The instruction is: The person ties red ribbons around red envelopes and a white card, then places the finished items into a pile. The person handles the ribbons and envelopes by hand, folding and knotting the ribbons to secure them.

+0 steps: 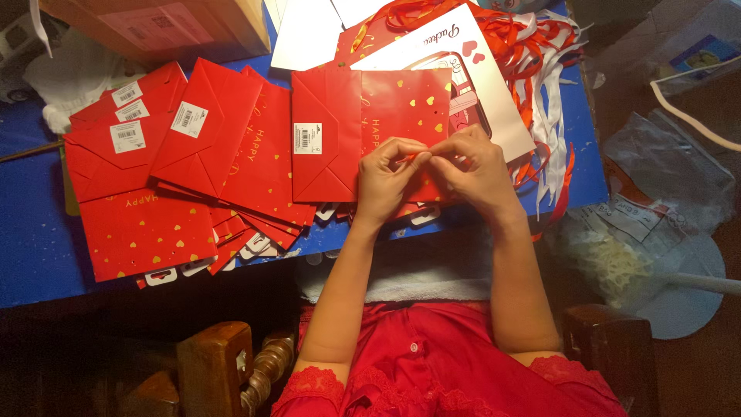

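Observation:
My left hand [387,179] and my right hand [477,171] meet over a flat red paper gift bag [363,127] with gold hearts. Between the fingertips of both hands is pinched a thin red ribbon [414,157], right above the bag's near edge. The bag lies folded on the blue table [35,247] with a white barcode sticker [306,138] on its bottom flap. How the ribbon joins the bag is hidden by my fingers.
A fanned pile of like red bags [177,162] covers the table's left. Loose red and white ribbons [544,85] and a white-and-pink card [463,62] lie behind. A cardboard box [162,27] stands at the back left, plastic bags [641,232] at the right.

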